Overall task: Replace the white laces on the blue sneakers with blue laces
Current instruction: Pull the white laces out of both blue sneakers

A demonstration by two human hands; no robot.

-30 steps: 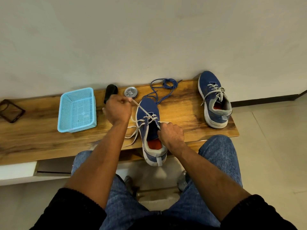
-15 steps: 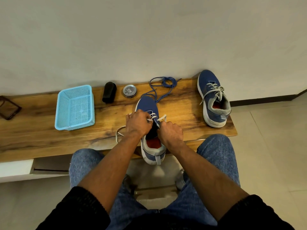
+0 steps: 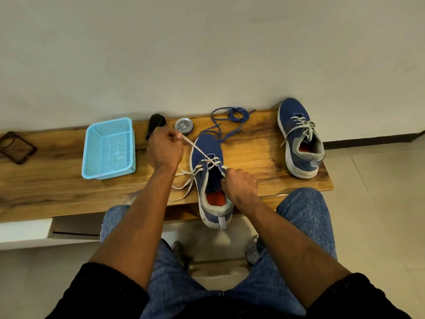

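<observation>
A blue sneaker (image 3: pixel 207 148) lies on the wooden bench (image 3: pixel 253 153) in front of me, heel over the front edge. Its white lace (image 3: pixel 195 147) is partly threaded, and loose loops trail off to the left. My left hand (image 3: pixel 164 148) pinches a strand of that lace and holds it taut up and to the left. My right hand (image 3: pixel 240 187) grips the sneaker's tongue and right collar. The second blue sneaker (image 3: pixel 299 139), laced in white, stands at the bench's right end. A tangled blue lace (image 3: pixel 232 118) lies behind the near sneaker.
A light blue mesh basket (image 3: pixel 108 149) sits left of my hands. Behind my left hand are a black brush (image 3: pixel 155 123) and a round tin (image 3: pixel 183 126). A dark frame (image 3: pixel 17 147) lies at the far left. The wall runs close behind the bench.
My left hand went from the eyelets back up and to the left, drawing the white lace strand taut out of the shoe. My right hand stayed on the sneaker.
</observation>
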